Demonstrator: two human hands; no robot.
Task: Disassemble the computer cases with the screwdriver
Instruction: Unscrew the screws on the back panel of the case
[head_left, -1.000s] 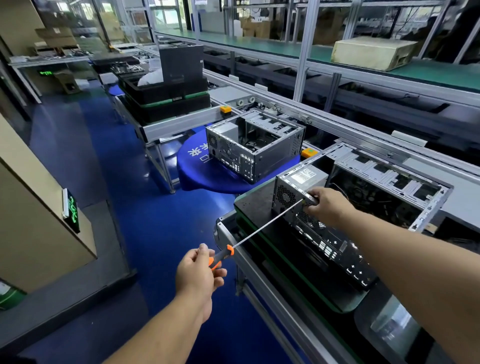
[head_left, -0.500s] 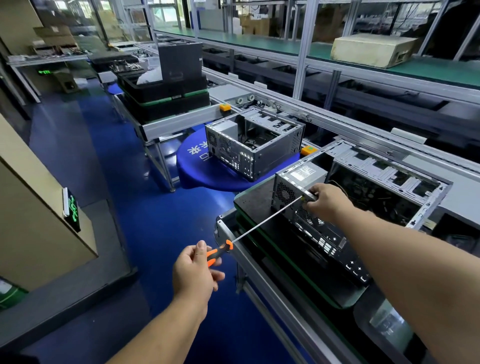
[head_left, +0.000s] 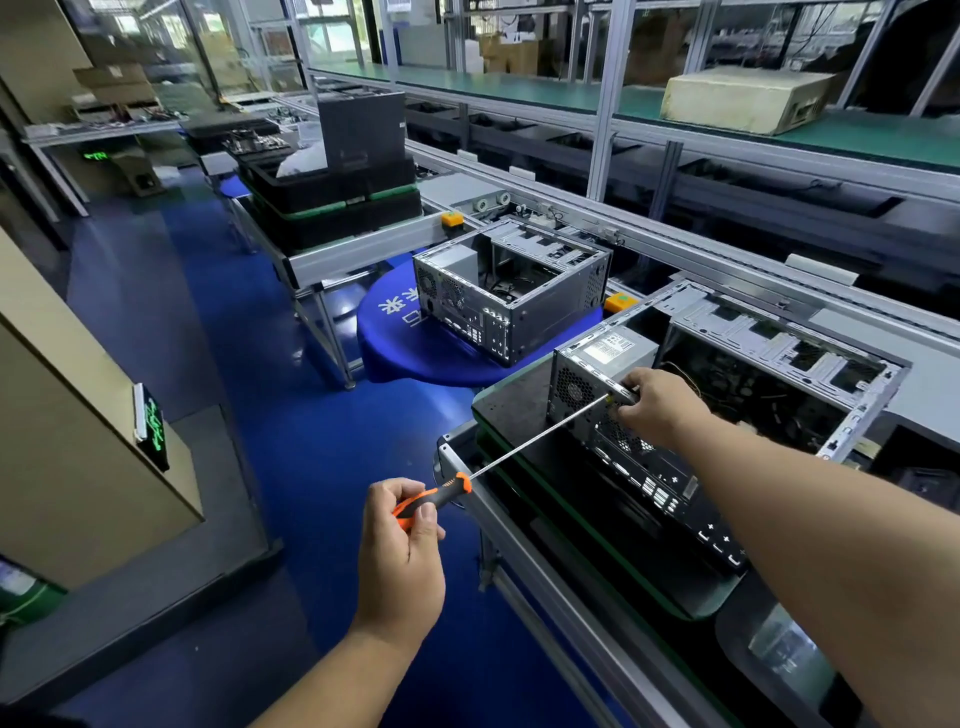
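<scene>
Head view, near case: the grey sheet-metal computer case (head_left: 727, 395) lies open-topped on the dark green-edged pallet (head_left: 514, 400) at about 3 o'clock from frame centre, rear panel toward the person.
Tool: the long thin steel-shafted screwdriver with orange-and-black handle (head_left: 524, 447) runs from 6 o'clock up toward 2 o'clock, tip at the rear panel just below the silver boxed power supply (head_left: 608, 358).
Left hand: the left hand (head_left: 402, 545) has fingers and thumb curled round the handle, pinching it near the collar.
Right hand: the right hand (head_left: 657, 408) pinches at the shaft tip against the panel; whether a screw sits between the fingertips cannot be told.
Step in hand: probably backing out a power-supply screw on the rear panel.
Doing it well: keep the long shaft square to the screw head, since a shaft this long would wander easily; steady the tip with the right fingers, turn with the left, press inward lightly so the bit does not cam out, and catch the screw as it frees.
Second case: a smaller grey open computer case (head_left: 514, 291) sits on the round blue cloth-covered stand (head_left: 405, 343) at 12 o'clock, well apart from the first.
Count, task things: two cases, one screwdriver, two hands.
Count, surroundings: two orange buttons (head_left: 452, 218) on the conveyor rail, one beige box (head_left: 743, 98) on the green shelf at 1 o'clock, stacked black trays (head_left: 332, 202) at 11 o'clock, number unclear.
</scene>
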